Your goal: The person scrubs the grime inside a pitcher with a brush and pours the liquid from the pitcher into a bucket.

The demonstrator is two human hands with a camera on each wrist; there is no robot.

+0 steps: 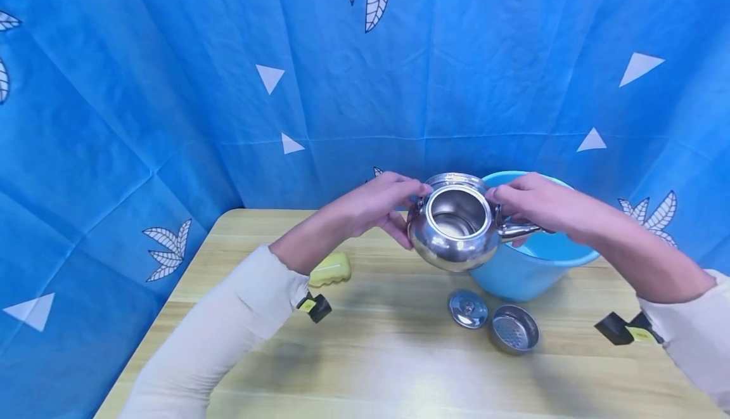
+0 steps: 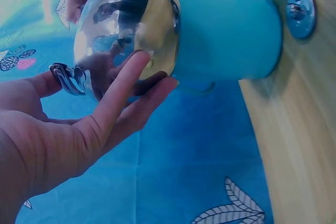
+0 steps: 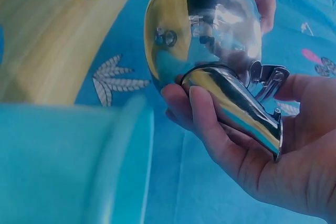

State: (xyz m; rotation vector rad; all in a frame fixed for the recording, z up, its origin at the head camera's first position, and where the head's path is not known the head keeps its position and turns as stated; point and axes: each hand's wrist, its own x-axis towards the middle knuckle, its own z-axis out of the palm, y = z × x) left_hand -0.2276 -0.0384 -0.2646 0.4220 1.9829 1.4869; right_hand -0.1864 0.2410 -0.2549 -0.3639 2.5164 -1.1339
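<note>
A shiny stainless steel teapot (image 1: 450, 251) is held up above the table, its round mouth tilted toward the head camera and without a lid. On its left side my left hand (image 1: 388, 206) grips it, fingers spread against the body and thumb near the metal lug. My right hand (image 1: 533, 203) holds the other side, with fingers curled under the spout (image 3: 233, 108) and the thumb up by the rim. Below on the table lie the small round lid (image 1: 468, 309) and, beside it, a metal strainer cup (image 1: 515, 329) with a perforated bottom.
A light blue bucket (image 1: 507, 279) stands at the back right, partly behind the teapot and my right hand. A yellow sponge (image 1: 331, 269) lies on the wooden table (image 1: 365, 362) near my left forearm. Blue patterned cloth (image 1: 365, 89) hangs around the table.
</note>
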